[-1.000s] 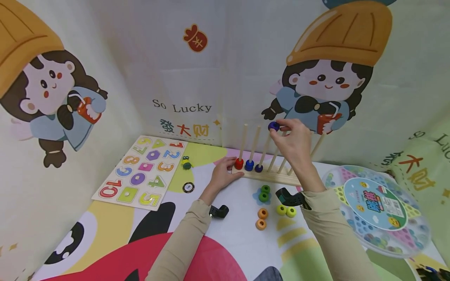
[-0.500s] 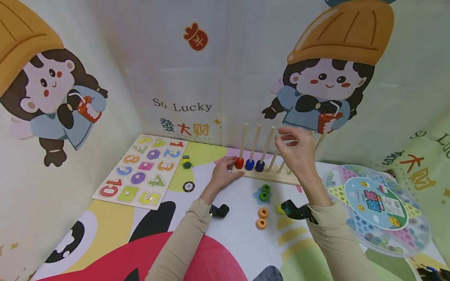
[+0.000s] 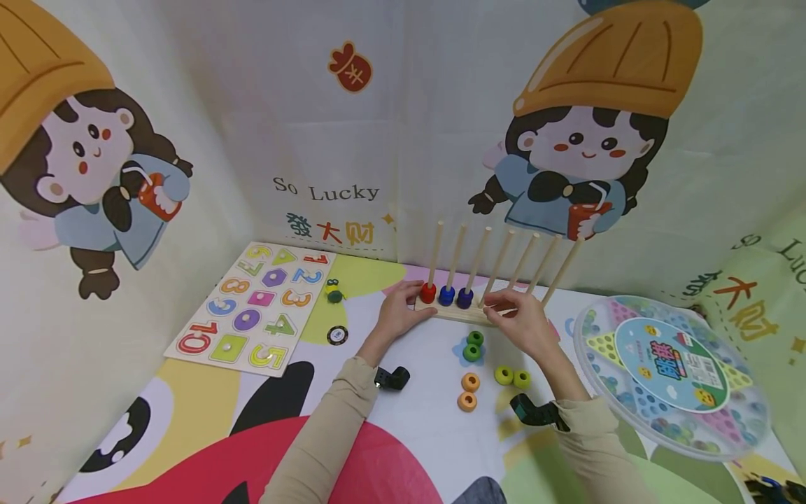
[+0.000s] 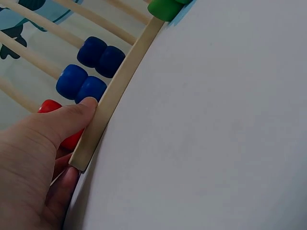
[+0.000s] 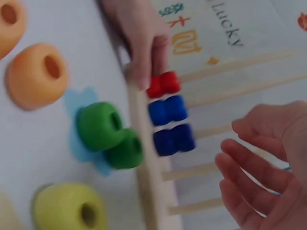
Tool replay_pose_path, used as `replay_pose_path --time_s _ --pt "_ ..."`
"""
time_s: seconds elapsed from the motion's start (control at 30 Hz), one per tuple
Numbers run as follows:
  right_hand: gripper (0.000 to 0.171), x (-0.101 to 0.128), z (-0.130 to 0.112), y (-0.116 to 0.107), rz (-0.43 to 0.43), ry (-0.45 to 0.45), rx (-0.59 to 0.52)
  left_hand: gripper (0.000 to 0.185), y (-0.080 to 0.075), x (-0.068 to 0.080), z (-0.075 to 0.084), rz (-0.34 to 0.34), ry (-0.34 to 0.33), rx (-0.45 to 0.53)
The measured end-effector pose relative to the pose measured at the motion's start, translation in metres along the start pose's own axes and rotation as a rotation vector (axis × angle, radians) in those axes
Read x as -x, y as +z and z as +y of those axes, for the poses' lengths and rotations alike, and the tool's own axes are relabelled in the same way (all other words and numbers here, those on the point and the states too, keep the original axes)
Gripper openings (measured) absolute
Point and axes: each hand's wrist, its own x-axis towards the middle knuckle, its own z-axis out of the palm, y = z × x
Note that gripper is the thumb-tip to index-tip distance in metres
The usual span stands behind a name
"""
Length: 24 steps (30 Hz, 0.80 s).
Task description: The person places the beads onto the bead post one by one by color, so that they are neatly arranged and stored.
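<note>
My left hand [image 3: 398,311] grips the left end of a wooden peg rack [image 4: 103,108], its thumb on the base's front edge and fingers around the end. Two red beads [image 5: 163,84] sit on the first peg, two blue beads [image 5: 168,110] on the second and two dark blue beads [image 5: 174,140] on the third. The other pegs carry no beads. My right hand [image 3: 519,320] is in front of these pegs with loosely bent fingers and nothing between them. Green beads [image 3: 472,352], orange beads [image 3: 467,402] and yellow-green beads [image 3: 504,376] lie in pairs before the rack.
A number-and-shape puzzle board [image 3: 252,308] lies at the left. Beside it are a small green-and-yellow figure [image 3: 334,292] and a round chip [image 3: 337,336]. A large round marble-game case [image 3: 674,378] lies at the right. A printed cloth wall [image 3: 441,140] stands behind the rack.
A second ago my right hand held a dark blue bead at the third peg's top. It let go, the bead dropped onto the other, and the hand came down. My left hand stayed put.
</note>
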Motion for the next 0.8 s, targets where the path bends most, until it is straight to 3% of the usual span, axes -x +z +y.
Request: replay_pose_path --time_s 0.27,0.4,0.63,0.8 --pt "0.027 0.007 0.029 0.01 -0.221 -0.058 -0.105 0.058 0.001 0.0 -0.002 0.005 0.001 0.006" --pt "0.031 0.01 0.035 0.014 -0.31 -0.056 -0.106 0.057 0.001 0.0 -0.002 0.007 -0.007 0.008" --pt "0.036 0.013 0.039 0.023 -0.332 0.026 -0.074 0.057 0.002 0.001 -0.002 0.004 -0.024 0.004" --pt "0.035 0.012 0.041 0.024 -0.303 0.025 -0.077 0.057 0.002 0.0 -0.001 0.003 -0.022 0.004"
